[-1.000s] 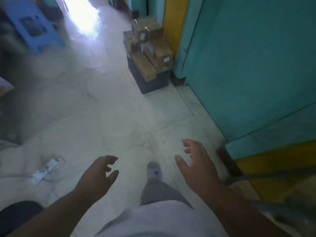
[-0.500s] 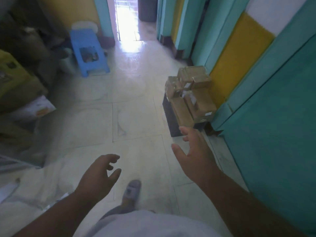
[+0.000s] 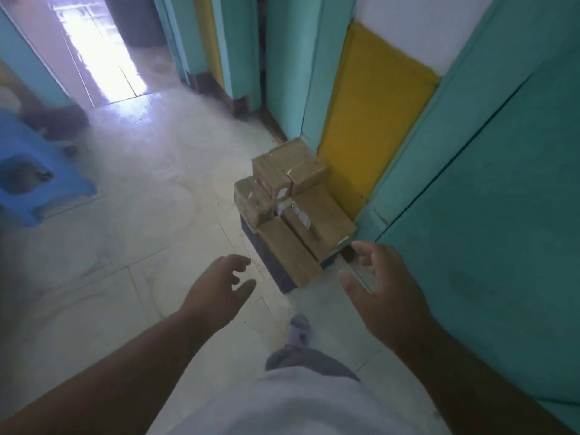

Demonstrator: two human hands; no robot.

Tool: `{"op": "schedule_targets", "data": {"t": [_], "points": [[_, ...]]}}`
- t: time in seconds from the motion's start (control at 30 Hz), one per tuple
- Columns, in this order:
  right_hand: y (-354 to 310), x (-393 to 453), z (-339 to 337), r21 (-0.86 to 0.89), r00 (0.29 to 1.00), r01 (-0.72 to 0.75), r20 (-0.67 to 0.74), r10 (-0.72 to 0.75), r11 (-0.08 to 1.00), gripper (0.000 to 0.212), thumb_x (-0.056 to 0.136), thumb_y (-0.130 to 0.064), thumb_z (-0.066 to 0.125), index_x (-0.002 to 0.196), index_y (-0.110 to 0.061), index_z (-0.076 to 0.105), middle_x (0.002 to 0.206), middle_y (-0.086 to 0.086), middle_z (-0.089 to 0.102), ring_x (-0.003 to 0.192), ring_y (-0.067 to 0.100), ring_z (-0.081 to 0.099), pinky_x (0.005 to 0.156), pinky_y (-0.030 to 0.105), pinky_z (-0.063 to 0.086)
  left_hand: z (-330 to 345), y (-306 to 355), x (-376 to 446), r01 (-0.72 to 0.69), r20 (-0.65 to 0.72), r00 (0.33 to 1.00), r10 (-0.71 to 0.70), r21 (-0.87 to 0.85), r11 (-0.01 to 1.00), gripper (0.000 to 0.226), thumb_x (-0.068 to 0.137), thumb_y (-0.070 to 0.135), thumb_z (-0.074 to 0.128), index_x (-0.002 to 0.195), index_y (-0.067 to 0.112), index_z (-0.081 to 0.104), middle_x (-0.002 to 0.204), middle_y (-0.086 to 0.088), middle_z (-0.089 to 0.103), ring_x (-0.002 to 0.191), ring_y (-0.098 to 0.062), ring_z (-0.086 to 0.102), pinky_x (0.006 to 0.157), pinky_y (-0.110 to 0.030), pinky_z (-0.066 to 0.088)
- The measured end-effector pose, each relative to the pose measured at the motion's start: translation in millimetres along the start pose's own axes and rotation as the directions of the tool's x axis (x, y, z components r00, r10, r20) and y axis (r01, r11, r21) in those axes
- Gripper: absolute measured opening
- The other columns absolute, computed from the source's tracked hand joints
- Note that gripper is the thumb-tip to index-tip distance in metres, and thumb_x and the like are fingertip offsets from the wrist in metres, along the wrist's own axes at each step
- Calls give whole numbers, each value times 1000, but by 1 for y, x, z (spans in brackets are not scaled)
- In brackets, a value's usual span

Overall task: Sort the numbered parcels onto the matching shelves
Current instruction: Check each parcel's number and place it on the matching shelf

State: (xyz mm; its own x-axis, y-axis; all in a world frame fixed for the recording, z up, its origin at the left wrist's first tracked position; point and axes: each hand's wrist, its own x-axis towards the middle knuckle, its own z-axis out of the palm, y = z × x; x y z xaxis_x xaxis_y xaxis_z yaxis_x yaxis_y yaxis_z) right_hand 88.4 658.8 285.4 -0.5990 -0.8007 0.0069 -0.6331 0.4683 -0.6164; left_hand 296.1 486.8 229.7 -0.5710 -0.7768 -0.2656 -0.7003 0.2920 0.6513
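A pile of brown taped parcels [image 3: 295, 211] with small white labels lies stacked on a dark low box [image 3: 270, 262] on the floor, against the yellow and teal wall. My left hand [image 3: 216, 290] hovers empty with loosely curled fingers, just left of and below the pile. My right hand [image 3: 386, 290] is held out with spread fingers, just right of the pile's near corner, and holds nothing. Neither hand touches a parcel. No shelves are in view.
A teal cabinet or door [image 3: 489, 215] runs along the right. A blue plastic stool [image 3: 28, 177] stands at the far left. A bright doorway [image 3: 100, 48] opens at the back. My foot in a grey slipper [image 3: 299, 331] is on the pale tiled floor.
The view has drawn closer to the parcel pile, which now sits just beyond my fingertips. Both hands stay raised and empty, now reaching either side of the pile.
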Motion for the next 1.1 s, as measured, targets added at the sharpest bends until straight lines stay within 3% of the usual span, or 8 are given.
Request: {"op": "schedule_targets", "data": {"t": [0.1,0.3,0.4,0.53,0.67,0.83,0.97,1.1], "points": [[-21,77,5,3,998,43,39,-43,999,46,89,-40,66,131,-25,54,115,-12,50,105,7,51,73,6,30,-19,11,63,86,-1,996,-87,-127,988,35,94,33,67,128,30,57,116,8,60,95,-8,63,84,-37,59],[-73,215,55,46,995,61,73,-64,997,45,91,-44,63,132,-27,52,122,-8,54,109,8,53,75,11,36,-78,-30,171,146,44,989,-141,-140,979,35,93,33,69,126,33,58,113,11,63,91,3,60,74,-25,51],[-93,267,97,61,998,-3,60,-1,998,45,92,-44,63,132,-27,52,124,-9,55,110,8,53,77,15,39,-98,-55,238,163,148,978,-145,-119,980,33,93,31,70,123,36,58,112,11,64,90,4,60,76,-25,51],[-111,325,151,92,986,-166,15,165,982,44,93,-41,64,132,-24,52,123,-9,55,108,5,51,70,3,38,-126,-84,346,64,301,952,-63,8,998,38,93,33,69,129,35,57,110,14,60,91,-2,61,73,-22,52],[-107,369,191,187,942,-331,12,335,925,45,93,-40,65,133,-26,50,120,-9,54,107,5,53,71,3,44,-134,-97,443,21,391,918,-63,111,994,35,92,40,69,125,35,58,109,15,62,91,-7,64,80,-29,54],[-58,404,242,287,774,-626,115,623,725,48,94,-44,63,137,-28,47,119,-11,56,103,6,59,73,20,49,-80,-111,504,239,534,812,-236,65,969,29,88,33,69,116,31,61,96,6,72,83,-17,72,71,-35,58],[-2,423,294,240,649,-758,187,737,607,51,95,-45,61,140,-28,45,130,-6,55,91,-3,52,63,20,40,-22,-113,551,387,527,785,-327,-5,922,46,87,28,68,131,28,54,97,-4,72,88,-26,74,84,-53,61],[45,449,336,265,516,-851,258,817,454,65,97,-41,59,153,-26,29,155,3,40,130,25,50,82,32,45,21,-106,591,485,486,789,-376,-119,866,67,85,21,75,144,32,44,98,-3,68,85,-25,75,81,-48,62]]}}
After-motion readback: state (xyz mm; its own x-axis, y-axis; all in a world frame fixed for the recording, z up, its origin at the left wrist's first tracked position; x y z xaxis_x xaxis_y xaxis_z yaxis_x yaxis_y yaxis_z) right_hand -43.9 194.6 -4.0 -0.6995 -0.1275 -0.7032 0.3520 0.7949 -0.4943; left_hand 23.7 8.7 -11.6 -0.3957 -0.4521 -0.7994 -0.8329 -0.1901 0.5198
